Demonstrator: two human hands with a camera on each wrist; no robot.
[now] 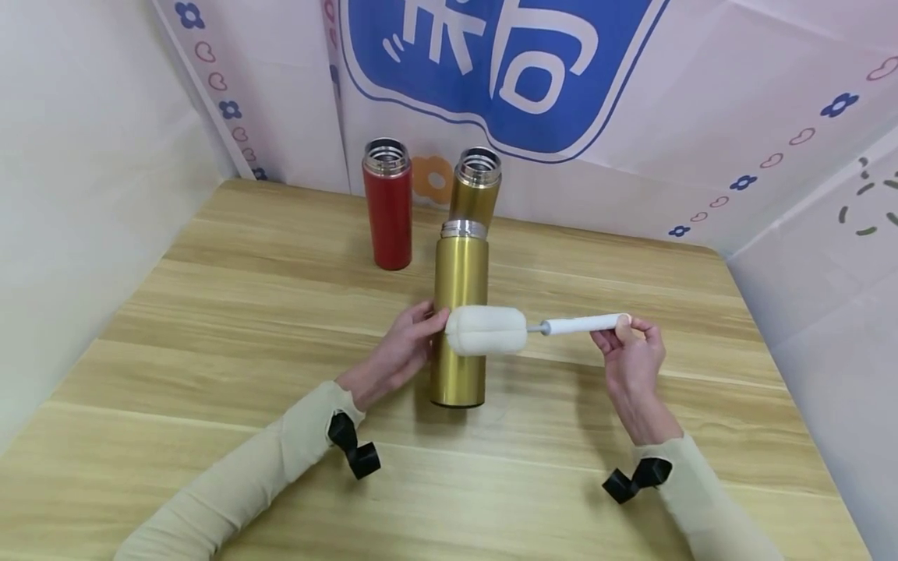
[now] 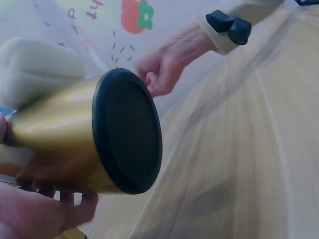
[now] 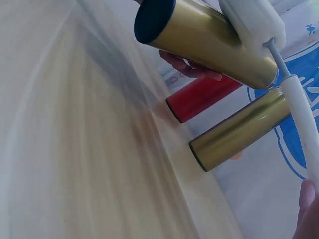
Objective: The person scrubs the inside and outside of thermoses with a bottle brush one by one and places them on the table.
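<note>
A gold thermos bottle [image 1: 459, 269], lidless with a bare steel neck, is held above the table by my left hand [image 1: 396, 351], whose fingers wrap its side. Its dark base [image 2: 130, 132] faces the left wrist camera. My right hand [image 1: 634, 362] pinches the end of the white handle of a bottle brush [image 1: 585, 323]. The brush's fat white sponge head [image 1: 489, 330] lies crosswise over the bottle's side, outside it; whether they touch I cannot tell. In the right wrist view, only part of the right hand [image 3: 308, 216] shows, at the lower right edge.
At the back of the wooden table [image 1: 281, 312] stand a red bottle [image 1: 389, 218] and a second gold bottle [image 1: 477, 195], both with their mouths uncovered. The held bottle partly hides the second gold one. A printed cloth [image 1: 617, 187] hangs behind the table.
</note>
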